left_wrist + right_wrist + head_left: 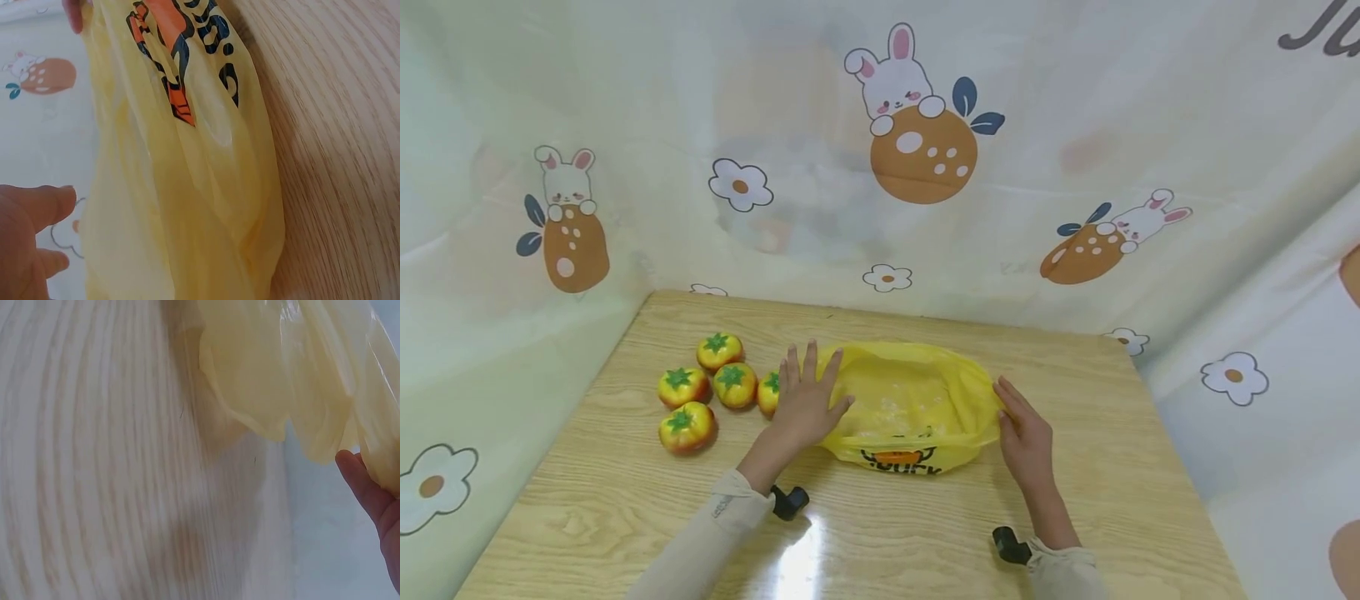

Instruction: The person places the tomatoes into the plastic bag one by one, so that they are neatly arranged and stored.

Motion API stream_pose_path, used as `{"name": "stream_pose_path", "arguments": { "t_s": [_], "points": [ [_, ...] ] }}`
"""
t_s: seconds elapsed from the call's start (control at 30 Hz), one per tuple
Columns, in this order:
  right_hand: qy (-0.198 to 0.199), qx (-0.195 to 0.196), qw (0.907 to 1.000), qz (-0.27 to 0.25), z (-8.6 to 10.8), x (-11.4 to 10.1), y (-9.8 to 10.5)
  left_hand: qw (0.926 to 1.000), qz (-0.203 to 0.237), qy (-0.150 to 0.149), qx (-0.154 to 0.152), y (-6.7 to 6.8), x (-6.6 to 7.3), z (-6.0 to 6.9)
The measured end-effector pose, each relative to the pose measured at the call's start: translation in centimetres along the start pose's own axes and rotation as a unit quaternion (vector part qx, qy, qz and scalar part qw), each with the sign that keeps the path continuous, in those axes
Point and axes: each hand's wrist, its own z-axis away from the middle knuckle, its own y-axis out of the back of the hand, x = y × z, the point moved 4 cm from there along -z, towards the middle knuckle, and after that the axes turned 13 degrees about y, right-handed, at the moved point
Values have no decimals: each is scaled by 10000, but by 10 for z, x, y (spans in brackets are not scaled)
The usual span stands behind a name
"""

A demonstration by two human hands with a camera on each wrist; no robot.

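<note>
A yellow plastic bag (880, 396) with black lettering and an orange print lies on the table, its mouth spread wide. My left hand (805, 408), fingers straight and spread, is over the bag's left edge, beside a yellow-red tomato-like fruit (767, 393) that it partly hides. At the bag's right edge, my right hand (1026, 442) touches the rim with extended fingers. In the left wrist view the left hand (28, 231) is beside the bag (187, 175). The right wrist view has the right hand (375, 506) against the bag (275, 375).
Several more yellow-red fruits (735, 385) with green star-shaped tops stand in a group on the left of the wooden table (865, 533). A printed cloth (820, 233) with rabbits and flowers hangs behind the table and along its sides.
</note>
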Motion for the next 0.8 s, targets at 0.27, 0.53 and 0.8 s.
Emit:
{"name": "stream_pose_path", "arguments": {
  "t_s": [0.27,0.53,0.8],
  "points": [
    [-297,-33,9995,36,-3,-3,-1,9991,230,204,290,8,-26,-2],
    [-219,179,9996,15,-2,-1,0,9948,241,723,673,14,-64,-4],
    [-124,233,9996,41,-2,-1,2,9945,513,869,285,11,-82,2]
  ]
}}
